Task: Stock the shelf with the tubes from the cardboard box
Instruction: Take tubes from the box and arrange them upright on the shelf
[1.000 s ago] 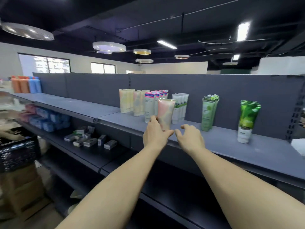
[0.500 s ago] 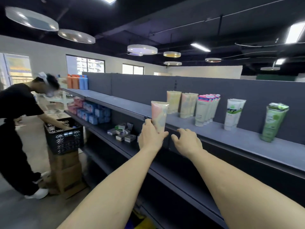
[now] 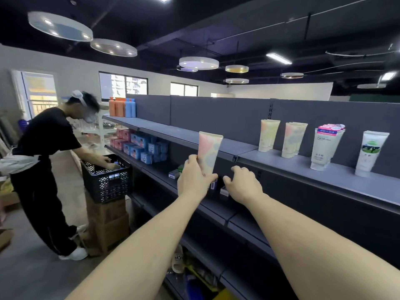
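Observation:
My left hand (image 3: 193, 179) grips a pastel pink and blue tube (image 3: 208, 151) by its lower end and holds it upright in front of the grey top shelf (image 3: 303, 167). Just to its right, my right hand (image 3: 243, 184) hovers with loosely curled fingers and holds nothing. On the shelf to the right stand matching pastel tubes (image 3: 268, 135), a second pastel group (image 3: 293, 139), white tubes with pink caps (image 3: 325, 146) and a white and green tube (image 3: 371, 152). No cardboard box of tubes shows near my hands.
A person in black (image 3: 45, 169) bends over a black plastic crate (image 3: 107, 178) set on stacked cardboard boxes (image 3: 107, 224) at the left. Blue and pink packs (image 3: 140, 146) fill the second shelf. Orange and blue bottles (image 3: 122, 107) stand at the top shelf's far end.
My view has swung left along the aisle, so the stocked tubes now lie to the right. The tube in my left hand has come off the shelf surface and moved left with both hands.

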`<control>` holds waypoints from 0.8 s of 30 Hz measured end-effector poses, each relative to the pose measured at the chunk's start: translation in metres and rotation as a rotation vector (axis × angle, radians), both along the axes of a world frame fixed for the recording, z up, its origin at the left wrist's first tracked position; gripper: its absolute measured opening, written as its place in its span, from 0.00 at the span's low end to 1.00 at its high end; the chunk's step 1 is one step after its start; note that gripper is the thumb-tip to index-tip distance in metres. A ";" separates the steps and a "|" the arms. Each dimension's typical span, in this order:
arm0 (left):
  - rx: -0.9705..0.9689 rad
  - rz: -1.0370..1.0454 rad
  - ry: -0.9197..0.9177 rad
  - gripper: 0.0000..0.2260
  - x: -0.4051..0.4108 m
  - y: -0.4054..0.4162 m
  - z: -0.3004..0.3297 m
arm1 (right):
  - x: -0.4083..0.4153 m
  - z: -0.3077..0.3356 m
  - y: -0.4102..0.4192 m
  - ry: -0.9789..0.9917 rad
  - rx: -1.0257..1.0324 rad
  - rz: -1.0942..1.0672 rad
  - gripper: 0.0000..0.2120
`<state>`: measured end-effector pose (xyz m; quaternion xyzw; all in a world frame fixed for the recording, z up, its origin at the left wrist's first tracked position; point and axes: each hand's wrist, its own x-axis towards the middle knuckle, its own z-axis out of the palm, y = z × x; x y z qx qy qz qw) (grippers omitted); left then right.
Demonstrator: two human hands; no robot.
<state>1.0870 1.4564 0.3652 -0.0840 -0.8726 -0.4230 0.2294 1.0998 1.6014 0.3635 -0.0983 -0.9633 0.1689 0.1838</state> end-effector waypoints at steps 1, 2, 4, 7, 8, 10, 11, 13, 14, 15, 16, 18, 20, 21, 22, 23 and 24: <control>0.002 -0.002 -0.003 0.30 -0.006 -0.002 -0.001 | -0.004 0.000 0.000 0.001 0.002 -0.007 0.22; 0.005 -0.005 -0.006 0.30 -0.012 -0.002 -0.001 | -0.009 0.001 0.001 0.000 0.005 -0.015 0.22; 0.017 -0.018 -0.015 0.29 -0.025 0.001 -0.002 | -0.020 0.002 0.008 0.004 0.004 -0.034 0.23; 0.022 -0.044 -0.026 0.28 -0.049 0.014 -0.002 | -0.040 0.007 0.024 0.020 -0.011 -0.071 0.24; 0.023 -0.060 -0.027 0.28 -0.059 0.021 -0.002 | -0.048 0.008 0.031 0.026 -0.013 -0.087 0.24; 0.021 -0.101 -0.028 0.27 -0.077 0.036 -0.001 | -0.063 0.009 0.048 0.044 -0.008 -0.126 0.22; 0.017 -0.122 -0.031 0.27 -0.087 0.045 -0.001 | -0.069 0.009 0.058 0.057 -0.004 -0.146 0.21; 0.012 -0.162 -0.036 0.26 -0.107 0.067 0.000 | -0.080 0.009 0.081 0.083 -0.015 -0.180 0.19; 0.018 -0.180 -0.038 0.26 -0.117 0.079 0.000 | -0.084 0.010 0.093 0.100 -0.024 -0.197 0.19; 0.023 -0.198 -0.037 0.25 -0.125 0.092 0.002 | -0.086 0.011 0.107 0.118 -0.029 -0.218 0.19; 0.026 -0.217 -0.034 0.25 -0.132 0.106 0.003 | -0.088 0.013 0.121 0.134 -0.035 -0.242 0.19; 0.039 -0.261 -0.019 0.23 -0.144 0.132 0.007 | -0.089 0.020 0.145 0.161 -0.055 -0.293 0.18; 0.047 -0.315 0.000 0.23 -0.152 0.157 0.011 | -0.088 0.027 0.166 0.190 -0.077 -0.354 0.17; 0.048 -0.338 0.011 0.23 -0.156 0.169 0.013 | -0.087 0.029 0.175 0.203 -0.083 -0.380 0.16; 0.047 -0.359 0.023 0.24 -0.160 0.182 0.016 | -0.087 0.030 0.183 0.210 -0.083 -0.405 0.15; 0.043 -0.379 0.037 0.25 -0.165 0.195 0.019 | -0.087 0.029 0.191 0.212 -0.081 -0.431 0.14; 0.037 -0.402 0.047 0.25 -0.171 0.208 0.022 | -0.088 0.028 0.198 0.211 -0.081 -0.458 0.14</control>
